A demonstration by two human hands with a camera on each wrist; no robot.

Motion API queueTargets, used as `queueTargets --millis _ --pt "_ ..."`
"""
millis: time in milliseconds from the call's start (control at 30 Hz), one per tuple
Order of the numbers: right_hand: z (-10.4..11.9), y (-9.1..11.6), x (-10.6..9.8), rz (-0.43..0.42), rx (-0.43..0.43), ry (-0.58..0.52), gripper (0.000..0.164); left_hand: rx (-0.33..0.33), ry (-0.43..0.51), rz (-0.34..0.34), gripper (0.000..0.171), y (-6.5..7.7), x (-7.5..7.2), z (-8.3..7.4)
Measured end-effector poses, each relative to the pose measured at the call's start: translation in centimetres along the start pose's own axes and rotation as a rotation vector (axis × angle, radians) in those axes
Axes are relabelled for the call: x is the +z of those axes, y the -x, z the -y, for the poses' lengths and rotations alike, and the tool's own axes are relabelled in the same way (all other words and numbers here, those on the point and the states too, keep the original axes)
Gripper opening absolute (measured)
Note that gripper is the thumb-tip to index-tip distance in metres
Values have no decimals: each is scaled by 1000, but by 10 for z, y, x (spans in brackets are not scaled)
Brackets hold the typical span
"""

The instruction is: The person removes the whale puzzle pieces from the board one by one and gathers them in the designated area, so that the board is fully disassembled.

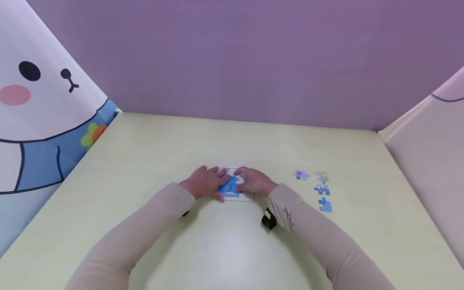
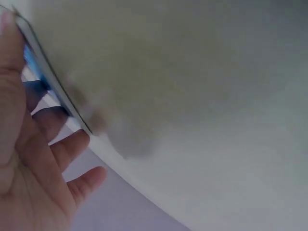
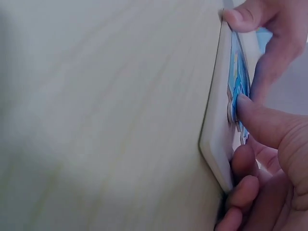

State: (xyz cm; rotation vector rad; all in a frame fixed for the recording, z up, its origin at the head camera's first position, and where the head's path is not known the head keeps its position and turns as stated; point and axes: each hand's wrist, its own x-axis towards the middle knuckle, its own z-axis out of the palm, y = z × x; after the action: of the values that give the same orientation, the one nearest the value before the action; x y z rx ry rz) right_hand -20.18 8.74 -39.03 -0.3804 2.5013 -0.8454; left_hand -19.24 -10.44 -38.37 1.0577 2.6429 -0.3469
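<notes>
A small puzzle board (image 1: 247, 197) with a white rim lies in front of me, a blue picture partly filling it. My left hand (image 1: 206, 183) rests on its left side with fingers spread across the picture and the thumb (image 3: 234, 18) at the near edge. From the right, my right hand (image 1: 255, 181) reaches over the board. Its thumb and a finger pinch a blue puzzle piece (image 3: 232, 107), which sits slightly raised above the board surface in the right wrist view. The left wrist view shows the left fingers (image 2: 70, 147) around the board's edge.
Several loose puzzle pieces (image 1: 325, 204) lie on the table (image 1: 174, 137) to the right of the board, one of them with a sun (image 1: 322, 176). A black wrist camera (image 1: 269, 219) sits under the right sleeve. A purple wall (image 1: 232, 60) stands behind the table.
</notes>
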Motion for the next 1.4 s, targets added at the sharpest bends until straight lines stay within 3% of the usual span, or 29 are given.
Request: queueTargets --millis 200,367,633,867,967,1100,1400 --pt "0 -1 2 -8 7 6 49 137 -74 -112 53 16 6 0" --pt "-2 -2 6 -6 4 24 49 204 -70 -122 46 21 10 3" --pt "3 -1 10 -39 -34 -65 44 243 -55 -170 43 28 8 7" --pt "4 6 4 -120 -1 -188 25 256 19 -121 45 24 4 7" --pt "4 6 3 -142 2 -214 23 269 49 -136 44 22 5 8" --pt "2 6 2 -152 8 -264 22 285 47 -161 43 20 6 8" --pt "-8 4 -1 -191 -26 -298 17 288 36 -145 43 19 5 10"
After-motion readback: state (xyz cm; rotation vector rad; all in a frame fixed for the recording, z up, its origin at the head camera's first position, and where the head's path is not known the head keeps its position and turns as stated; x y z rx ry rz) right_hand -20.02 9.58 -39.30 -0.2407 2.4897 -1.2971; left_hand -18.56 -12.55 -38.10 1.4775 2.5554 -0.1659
